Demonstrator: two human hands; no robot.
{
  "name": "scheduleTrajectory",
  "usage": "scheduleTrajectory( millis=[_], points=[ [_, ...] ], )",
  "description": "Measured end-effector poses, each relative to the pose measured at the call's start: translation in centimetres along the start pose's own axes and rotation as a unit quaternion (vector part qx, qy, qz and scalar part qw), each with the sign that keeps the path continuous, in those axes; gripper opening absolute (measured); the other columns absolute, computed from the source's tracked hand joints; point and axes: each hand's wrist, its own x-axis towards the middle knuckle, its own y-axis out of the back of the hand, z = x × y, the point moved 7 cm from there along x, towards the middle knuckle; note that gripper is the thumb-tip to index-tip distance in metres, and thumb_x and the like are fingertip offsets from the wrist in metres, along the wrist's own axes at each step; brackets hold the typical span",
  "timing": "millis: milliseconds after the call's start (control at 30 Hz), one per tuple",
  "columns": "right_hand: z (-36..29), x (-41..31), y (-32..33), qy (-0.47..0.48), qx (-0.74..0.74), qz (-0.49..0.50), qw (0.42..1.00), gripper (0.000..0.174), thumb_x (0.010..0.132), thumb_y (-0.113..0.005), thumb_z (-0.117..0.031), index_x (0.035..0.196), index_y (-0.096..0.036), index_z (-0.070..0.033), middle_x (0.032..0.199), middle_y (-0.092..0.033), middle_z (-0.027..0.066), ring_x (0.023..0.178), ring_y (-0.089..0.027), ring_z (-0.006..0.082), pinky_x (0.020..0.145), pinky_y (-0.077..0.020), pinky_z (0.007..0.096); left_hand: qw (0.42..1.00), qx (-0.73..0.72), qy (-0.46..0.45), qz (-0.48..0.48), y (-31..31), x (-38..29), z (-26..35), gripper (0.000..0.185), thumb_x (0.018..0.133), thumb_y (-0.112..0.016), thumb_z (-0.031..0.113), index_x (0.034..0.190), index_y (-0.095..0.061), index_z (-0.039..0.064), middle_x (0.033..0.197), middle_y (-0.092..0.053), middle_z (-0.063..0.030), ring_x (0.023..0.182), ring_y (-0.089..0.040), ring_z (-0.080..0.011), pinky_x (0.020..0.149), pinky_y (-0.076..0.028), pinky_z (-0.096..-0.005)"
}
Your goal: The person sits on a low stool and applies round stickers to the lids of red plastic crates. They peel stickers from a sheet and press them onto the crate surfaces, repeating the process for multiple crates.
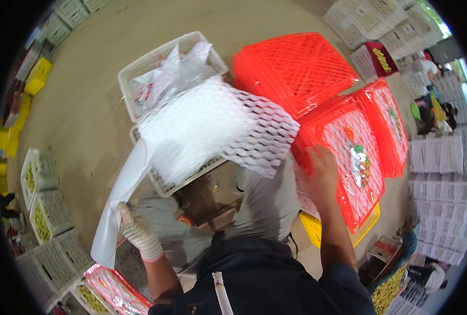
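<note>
My left hand (137, 228), in a striped knit glove with bare fingertips, grips a curled white plastic sheet (117, 201) near its lower part. The sheet's upper end touches a pile of white foam netting (202, 126), which lies across a white plastic crate (166, 193) before my knees. My bare right hand (320, 161) is blurred; it is at the near side of a stack of red plastic baskets (351, 157) with printed clear film over them. Whether its fingers hold a basket edge cannot be told.
A white crate (125, 94) with plastic film stands beyond the netting. More red mesh baskets (292, 67) are stacked at the upper right. A yellow crate (312, 230) is under the wrapped baskets. Crates of yellow-green fruit (42, 222) stand at left. People work far right.
</note>
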Motion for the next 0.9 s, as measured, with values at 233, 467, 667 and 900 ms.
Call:
scheduleTrajectory(
  millis=[233,467,667,900],
  points=[
    [-13.6,3.9,-16.1,0.288,-0.230,-0.102,0.924,0.056,0.089,-0.064,-0.023,0.140,-0.053,-0.003,0.137,-0.055,0.0231,0.117,-0.060,0.0384,0.091,-0.0506,0.0496,0.999,-0.015,-0.044,-0.002,-0.4,-0.5,2.3,0.037,0.094,-0.071,0.025,0.119,-0.062,0.000,0.104,-0.069,-0.0075,0.091,-0.066,-0.0147,0.087,-0.055,-0.0346],
    [-12.8,13.4,-10.0,0.209,0.029,0.082,0.974,0.036,0.086,-0.056,-0.006,0.121,-0.066,-0.006,0.102,-0.072,0.0115,0.082,-0.071,0.0274,0.067,-0.0561,0.0358,0.994,-0.054,-0.086,0.045,4.1,0.4,3.3,0.035,0.096,-0.067,0.024,0.120,-0.061,-0.001,0.104,-0.066,-0.0070,0.090,-0.061,-0.0147,0.088,-0.047,-0.0316],
    [-18.4,11.8,-12.3,0.455,0.068,0.001,0.888,0.033,0.082,-0.060,-0.006,0.114,-0.068,-0.007,0.121,-0.068,0.0095,0.107,-0.066,0.0256,0.088,-0.0546,0.0370,0.991,-0.012,-0.121,0.064,8.1,2.8,2.9,0.036,0.097,-0.066,0.028,0.117,-0.063,-0.003,0.100,-0.066,-0.0075,0.091,-0.060,-0.0147,0.089,-0.048,-0.0331],
    [-13.3,11.2,-22.7,0.506,0.117,-0.122,0.846,0.033,0.081,-0.058,0.000,0.112,-0.068,-0.007,0.123,-0.067,0.0103,0.116,-0.063,0.0269,0.099,-0.0504,0.0391,0.988,0.028,-0.060,0.139,9.0,2.8,3.3,0.038,0.099,-0.062,0.038,0.101,-0.069,0.001,0.094,-0.068,-0.0056,0.091,-0.061,-0.0153,0.086,-0.047,-0.0332]
  ],
)
